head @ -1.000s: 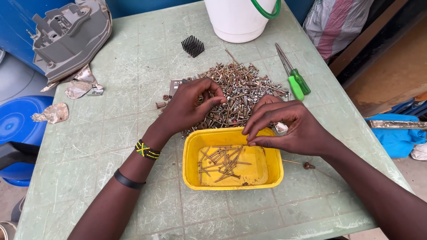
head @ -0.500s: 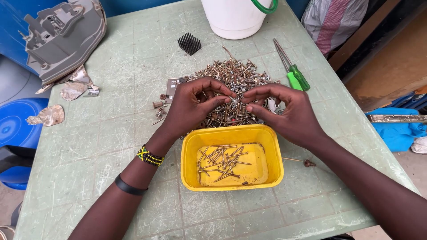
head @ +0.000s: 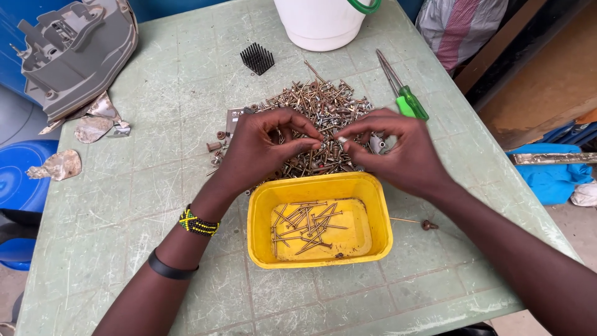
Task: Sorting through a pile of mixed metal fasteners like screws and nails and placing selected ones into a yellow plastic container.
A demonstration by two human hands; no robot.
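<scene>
Now, head view: our left hand (head: pixel 258 149) and right hand (head: pixel 398 152) meet over the screw pile (head: pixel 320 115), fingertips pinched narrow on single screws. We judge: lift one cleanly, free of neighbours, then drop it into the yellow tub (head: pixel 261 214) just below

Both hands sit over the screw pile (head: pixel 317 118), left hand (head: pixel 261 149) and right hand (head: pixel 398 149) fingertips nearly touching, no gap between them. Yellow tub (head: pixel 320 227) blocks the near side just below the hands. Far side blocked by white bucket (head: pixel 320 22) and black finned block (head: pixel 257 58); green screwdriver (head: pixel 404 93) lies just right of the pile. Grey housing (head: pixel 74 53) and foil scraps (head: pixel 93 124) fill the far-left corner. Open table (head: pixel 143 186) left of the tub, also along the near edge; lone screw (head: pixel 413 221) right of the tub.
</scene>
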